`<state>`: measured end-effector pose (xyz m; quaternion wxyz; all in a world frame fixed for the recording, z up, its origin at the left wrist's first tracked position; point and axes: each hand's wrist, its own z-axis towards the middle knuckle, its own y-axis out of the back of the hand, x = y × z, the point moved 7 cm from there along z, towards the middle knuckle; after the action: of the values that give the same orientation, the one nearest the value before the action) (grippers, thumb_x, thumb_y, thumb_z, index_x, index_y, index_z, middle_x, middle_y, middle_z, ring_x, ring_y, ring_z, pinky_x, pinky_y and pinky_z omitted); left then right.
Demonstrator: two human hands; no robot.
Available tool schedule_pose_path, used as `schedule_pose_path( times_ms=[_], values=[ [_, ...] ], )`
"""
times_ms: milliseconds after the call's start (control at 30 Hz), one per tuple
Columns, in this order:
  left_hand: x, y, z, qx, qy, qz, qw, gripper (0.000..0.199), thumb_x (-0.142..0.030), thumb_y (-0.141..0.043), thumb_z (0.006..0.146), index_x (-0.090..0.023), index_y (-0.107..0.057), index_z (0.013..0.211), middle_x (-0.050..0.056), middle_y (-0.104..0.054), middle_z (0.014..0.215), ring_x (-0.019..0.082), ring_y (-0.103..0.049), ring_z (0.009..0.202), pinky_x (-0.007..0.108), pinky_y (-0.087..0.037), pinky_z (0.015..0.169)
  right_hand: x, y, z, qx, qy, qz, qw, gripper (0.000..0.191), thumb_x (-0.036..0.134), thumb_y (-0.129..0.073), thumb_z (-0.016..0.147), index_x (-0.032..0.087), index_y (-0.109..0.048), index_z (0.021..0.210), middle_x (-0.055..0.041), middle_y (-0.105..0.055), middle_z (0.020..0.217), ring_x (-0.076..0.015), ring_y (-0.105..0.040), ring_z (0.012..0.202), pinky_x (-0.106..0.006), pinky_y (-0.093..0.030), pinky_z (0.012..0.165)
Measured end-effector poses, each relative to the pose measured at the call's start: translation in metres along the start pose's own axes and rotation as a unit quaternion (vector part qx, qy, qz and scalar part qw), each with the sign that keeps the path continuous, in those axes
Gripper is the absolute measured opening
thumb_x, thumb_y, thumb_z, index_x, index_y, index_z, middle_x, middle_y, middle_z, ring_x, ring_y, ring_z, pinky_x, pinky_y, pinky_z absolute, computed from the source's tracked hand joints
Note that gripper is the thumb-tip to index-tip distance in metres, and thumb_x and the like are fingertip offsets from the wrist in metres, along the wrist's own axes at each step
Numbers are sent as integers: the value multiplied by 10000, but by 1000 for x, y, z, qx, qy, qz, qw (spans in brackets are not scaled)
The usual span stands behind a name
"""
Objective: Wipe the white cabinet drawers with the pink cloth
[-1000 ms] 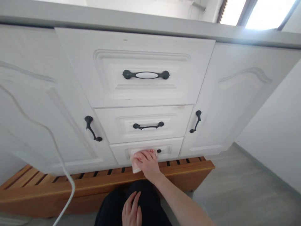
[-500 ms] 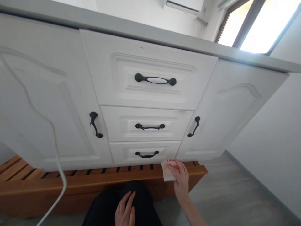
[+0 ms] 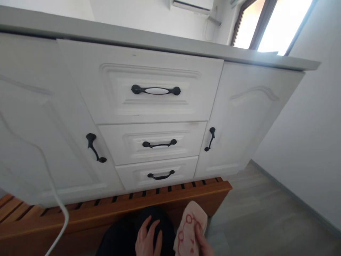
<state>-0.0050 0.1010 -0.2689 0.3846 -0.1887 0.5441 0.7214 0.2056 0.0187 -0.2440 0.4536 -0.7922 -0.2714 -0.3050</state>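
Observation:
A pale pink cloth with red line drawings (image 3: 190, 231) is held in my right hand (image 3: 204, 245), low in view beside my right knee. My thumb or a finger presses on its printed face, and the rest of that hand is hidden behind the cloth or cut off by the lower edge. My left hand (image 3: 149, 238) lies over my dark-clothed leg (image 3: 157, 213), fingers apart and holding nothing. In front stands a white cabinet with a top drawer (image 3: 157, 106), a middle drawer (image 3: 160, 154) and a bottom drawer (image 3: 183, 169), all closed.
A slatted wooden bench or bed edge (image 3: 119, 209) runs along the cabinet's foot. Side doors with dark handles (image 3: 96, 147) flank the drawers. A white cable (image 3: 60, 206) hangs at left. A wall and grey floor (image 3: 247, 213) lie to the right.
My right hand has drawn the cloth back from the wooden edge near the bottom drawer toward my knee, and the cloth now shows more spread. The left fingers have parted. The view has shifted right.

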Motion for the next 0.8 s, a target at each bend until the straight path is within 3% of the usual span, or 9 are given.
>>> schedule_pose_path(
  times_ms=[67, 133, 200, 267, 333, 433, 533, 700, 800],
  values=[
    [-28, -11, 1, 101, 81, -186, 974, 386, -496, -514, 901, -262, -697, 1148, 100, -645, 1305, 286, -586, 1253, 525, -435, 1118, 0, -20, -4, 19, -17, 1, 1000, 551, 759, -609, 737, 255, -753, 907, -91, -750, 806, -331, -712, 952, -493, -573, 757],
    [-53, -19, -5, 174, 210, -345, 898, 447, -581, -480, 901, -282, -686, 1161, 78, -674, 1280, 272, -593, 1254, 481, -440, 1123, -1, -33, -9, 20, -30, 9, 999, 558, 719, -616, 769, 210, -740, 961, -99, -746, 808, -314, -709, 953, -464, -569, 779],
    [-79, -18, -11, 205, 279, -446, 825, 477, -630, -516, 867, -273, -687, 1132, 86, -691, 1250, 285, -614, 1222, 475, -465, 1093, -1, -39, -16, 9, -32, 25, 999, 578, 685, -676, 746, 178, -722, 1021, -106, -749, 853, -302, -705, 959, -438, -560, 820],
    [-104, -14, -14, 232, 289, -517, 771, 504, -609, -634, 809, -241, -655, 1153, 99, -685, 1254, 289, -624, 1201, 477, -455, 1093, 2, -39, -21, -9, -25, 22, 999, 611, 661, -753, 680, 182, -704, 1056, -91, -750, 877, -293, -705, 941, -414, -557, 825],
    [-126, -10, -17, 257, 263, -567, 737, 593, -535, -762, 732, -209, -602, 1201, 111, -674, 1267, 283, -625, 1196, 453, -457, 1081, 8, -36, -25, -20, -20, -13, 1000, 643, 640, -797, 634, 186, -687, 1075, -78, -748, 894, -285, -704, 911, -398, -560, 807],
    [-144, -8, -24, 284, 245, -601, 706, 693, -442, -843, 670, -196, -540, 1242, 124, -668, 1267, 274, -637, 1177, 399, -494, 1014, 24, -26, -27, -50, 33, -88, 994, 642, 631, -801, 629, 194, -669, 1080, -70, -745, 921, -273, -697, 885, -379, -564, 780],
    [-146, -5, -27, 284, 266, -605, 695, 704, -371, -870, 633, -184, -541, 1227, 123, -688, 1226, 267, -664, 1126, 356, -521, 949, 39, -7, -28, -104, 108, -144, 978, 684, 621, -796, 631, 212, -642, 1158, -83, -738, 1054, -285, -679, 994, -380, -556, 850],
    [-137, 5, -32, 272, 374, -608, 646, 597, -373, -779, 705, -182, -583, 1236, 116, -706, 1187, 232, -719, 957, 334, -559, 866, 53, 20, -32, -120, 177, -222, 951, 776, 599, -650, 800, 259, -437, 1463, -106, -576, 1414, -306, -540, 1292, -411, -507, 993],
    [-136, 8, -32, 279, 366, -584, 668, 557, -496, -695, 753, -185, -633, 1211, 124, -723, 1127, 278, -720, 956, 418, -572, 878, 68, 11, -48, -69, 310, -346, 883, 670, 484, -615, 843, 338, -441, 1473, -92, -545, 1444, -350, -501, 1330, -520, -438, 1068]
  ],
)
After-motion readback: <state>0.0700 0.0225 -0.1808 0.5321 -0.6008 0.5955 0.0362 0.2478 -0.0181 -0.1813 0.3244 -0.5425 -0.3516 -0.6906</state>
